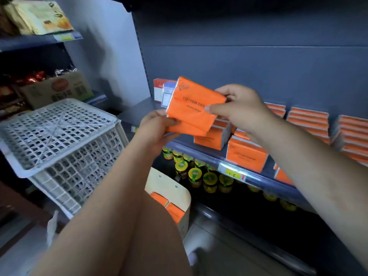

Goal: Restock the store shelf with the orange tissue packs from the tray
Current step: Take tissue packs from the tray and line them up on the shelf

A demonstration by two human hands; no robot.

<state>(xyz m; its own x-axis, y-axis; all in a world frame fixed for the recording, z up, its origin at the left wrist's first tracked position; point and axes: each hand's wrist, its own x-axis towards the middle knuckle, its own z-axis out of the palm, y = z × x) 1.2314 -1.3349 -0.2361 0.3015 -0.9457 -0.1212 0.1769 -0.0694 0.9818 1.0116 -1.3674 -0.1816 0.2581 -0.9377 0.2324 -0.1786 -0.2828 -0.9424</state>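
You hold two orange tissue packs, stacked flat, in both hands. They are raised in front of the shelf, over its left end. The top face reads "COTTON TISS"; your thumb covers the rest of the print.

Your left hand grips the lower left corner, with the thumb on top and the other digits curled beneath. Your right hand pinches the right end. Its fingers close over the far edge and its thumb presses on the printed face. It cannot be told whether the held packs touch the stock below them.

On the shelf, the front packs stand just beside one another near the front rail. The rear stacks are piled against the back panel to the right. A blue and white pack stands at the left rear, partly hidden behind the held packs. A yellow price label sits in the front rail.

The cream tray is below your left forearm, in front of the lower shelf. The tray packs, also orange, lie inside it; your arm hides how many. Yellow-lidded jars stand in rows under the shelf. To the left are white lattice crates, one atop another, and behind them a cardboard box.
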